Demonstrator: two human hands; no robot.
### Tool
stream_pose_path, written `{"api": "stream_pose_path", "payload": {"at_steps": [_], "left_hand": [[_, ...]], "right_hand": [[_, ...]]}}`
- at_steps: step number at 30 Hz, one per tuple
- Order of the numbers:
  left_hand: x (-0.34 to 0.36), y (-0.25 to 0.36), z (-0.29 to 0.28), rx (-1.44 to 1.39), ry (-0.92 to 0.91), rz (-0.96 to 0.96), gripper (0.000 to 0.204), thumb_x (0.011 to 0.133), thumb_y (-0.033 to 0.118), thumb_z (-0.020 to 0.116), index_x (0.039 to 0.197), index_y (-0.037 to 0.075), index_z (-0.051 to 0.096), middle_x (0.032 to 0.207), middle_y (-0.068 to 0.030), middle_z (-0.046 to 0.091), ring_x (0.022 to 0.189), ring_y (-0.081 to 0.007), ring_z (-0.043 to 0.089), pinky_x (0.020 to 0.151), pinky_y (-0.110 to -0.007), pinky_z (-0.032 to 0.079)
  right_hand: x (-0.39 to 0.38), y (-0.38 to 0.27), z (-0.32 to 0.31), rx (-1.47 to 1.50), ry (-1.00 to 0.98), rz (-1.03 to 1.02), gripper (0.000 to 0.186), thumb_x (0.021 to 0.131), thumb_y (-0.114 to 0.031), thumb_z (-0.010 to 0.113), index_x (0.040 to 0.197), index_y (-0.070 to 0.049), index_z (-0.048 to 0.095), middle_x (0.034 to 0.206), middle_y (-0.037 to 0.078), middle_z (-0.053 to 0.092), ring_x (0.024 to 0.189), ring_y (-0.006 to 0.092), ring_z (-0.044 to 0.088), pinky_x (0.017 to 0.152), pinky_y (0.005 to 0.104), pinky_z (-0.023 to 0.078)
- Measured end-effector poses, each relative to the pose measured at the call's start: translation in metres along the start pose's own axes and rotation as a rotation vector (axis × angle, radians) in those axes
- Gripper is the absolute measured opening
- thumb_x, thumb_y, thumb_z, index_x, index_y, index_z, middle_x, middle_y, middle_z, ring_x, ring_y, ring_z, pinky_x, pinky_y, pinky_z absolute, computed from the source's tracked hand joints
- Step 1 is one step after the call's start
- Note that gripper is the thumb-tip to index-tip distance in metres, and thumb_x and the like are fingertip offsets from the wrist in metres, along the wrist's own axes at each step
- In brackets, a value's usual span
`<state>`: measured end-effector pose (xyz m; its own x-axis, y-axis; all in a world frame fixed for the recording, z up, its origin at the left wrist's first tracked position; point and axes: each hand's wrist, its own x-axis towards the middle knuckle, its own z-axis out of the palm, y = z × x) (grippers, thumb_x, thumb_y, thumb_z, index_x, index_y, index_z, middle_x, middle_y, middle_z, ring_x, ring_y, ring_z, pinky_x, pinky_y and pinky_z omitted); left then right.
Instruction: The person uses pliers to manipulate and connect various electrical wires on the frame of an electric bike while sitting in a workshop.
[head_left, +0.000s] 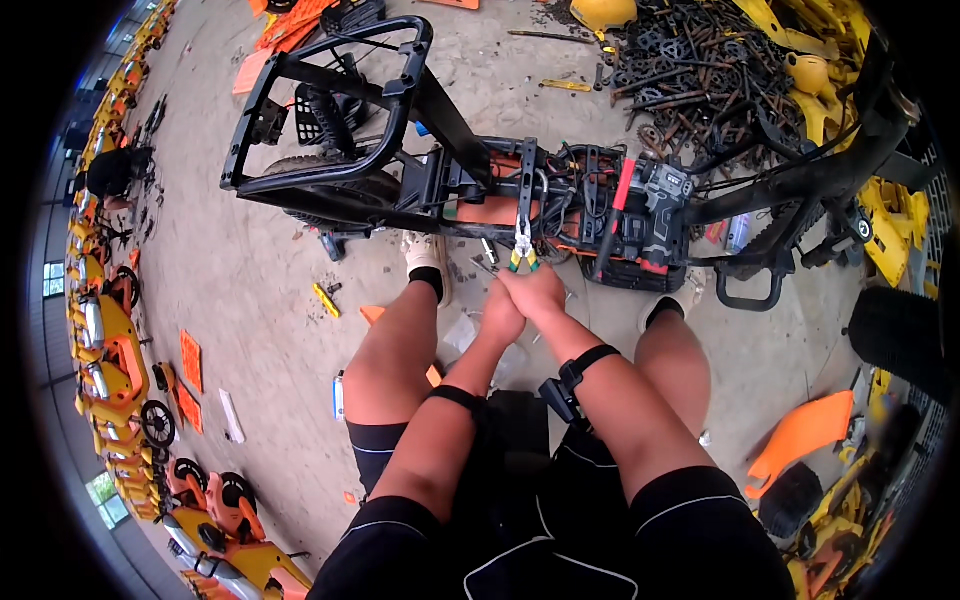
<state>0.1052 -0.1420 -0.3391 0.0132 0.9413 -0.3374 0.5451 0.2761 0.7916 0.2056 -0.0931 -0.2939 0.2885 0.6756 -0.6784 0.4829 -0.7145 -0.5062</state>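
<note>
My right hand point(540, 292) is closed on pliers point(523, 253) with green and yellow handles, their head against a silver bar in the black vehicle frame point(415, 95). My left hand point(501, 308) is closed alongside it on the same pliers, its fingers partly hidden by my right. A small metal piece point(485, 262) lies left of the handles, too small to name. On the frame's exposed middle, with wires and orange parts, rest a red-handled tool point(618, 200) and a black and grey power tool point(660, 215).
A heap of rusty metal parts point(700, 80) and yellow body panels point(880, 225) fill the upper right. A row of orange and yellow scooters point(120, 360) runs along the left, with another person point(115, 170) among them. Orange panels point(800, 430) lie on the concrete floor point(270, 300).
</note>
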Motion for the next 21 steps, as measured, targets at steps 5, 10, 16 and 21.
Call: {"api": "stream_pose_path", "payload": {"at_steps": [5, 10, 16, 21], "left_hand": [[-0.002, 0.017, 0.011, -0.098, -0.022, -0.033, 0.048, 0.096, 0.03, 0.062, 0.123, -0.005, 0.044, 0.117, -0.0311, 0.063, 0.11, -0.0445, 0.063, 0.093, -0.048, 0.049], [0.001, 0.0, 0.04, -0.102, 0.029, 0.015, 0.051, 0.097, 0.03, 0.06, 0.128, -0.004, 0.036, 0.112, -0.0247, 0.062, 0.097, -0.0348, 0.067, 0.085, -0.044, 0.053], [0.003, 0.043, 0.037, -0.366, -0.158, -0.233, 0.047, 0.096, 0.029, 0.062, 0.124, -0.004, 0.043, 0.119, -0.0271, 0.058, 0.102, -0.0388, 0.063, 0.089, -0.045, 0.049], [0.001, 0.019, 0.011, -0.119, -0.041, -0.116, 0.046, 0.095, 0.029, 0.062, 0.123, -0.003, 0.043, 0.118, -0.0299, 0.06, 0.102, -0.0439, 0.065, 0.089, -0.049, 0.051]], "right_hand": [[0.004, 0.001, -0.018, -0.086, -0.056, -0.034, 0.078, 0.068, -0.052, 0.078, 0.118, 0.007, 0.063, 0.113, 0.028, 0.07, 0.106, 0.0402, 0.069, 0.092, 0.0443, 0.055], [0.012, 0.003, -0.029, -0.172, -0.087, -0.084, 0.08, 0.067, -0.052, 0.078, 0.118, 0.008, 0.064, 0.113, 0.028, 0.07, 0.105, 0.0405, 0.07, 0.092, 0.0447, 0.055], [0.02, 0.016, -0.042, -0.218, -0.031, -0.181, 0.086, 0.068, -0.052, 0.078, 0.125, 0.01, 0.058, 0.115, 0.03, 0.069, 0.108, 0.0408, 0.069, 0.093, 0.0448, 0.054], [0.017, 0.017, -0.009, -0.042, -0.048, -0.192, 0.087, 0.074, -0.058, 0.078, 0.118, 0.014, 0.054, 0.104, 0.029, 0.07, 0.093, 0.0383, 0.073, 0.08, 0.0438, 0.058]]}}
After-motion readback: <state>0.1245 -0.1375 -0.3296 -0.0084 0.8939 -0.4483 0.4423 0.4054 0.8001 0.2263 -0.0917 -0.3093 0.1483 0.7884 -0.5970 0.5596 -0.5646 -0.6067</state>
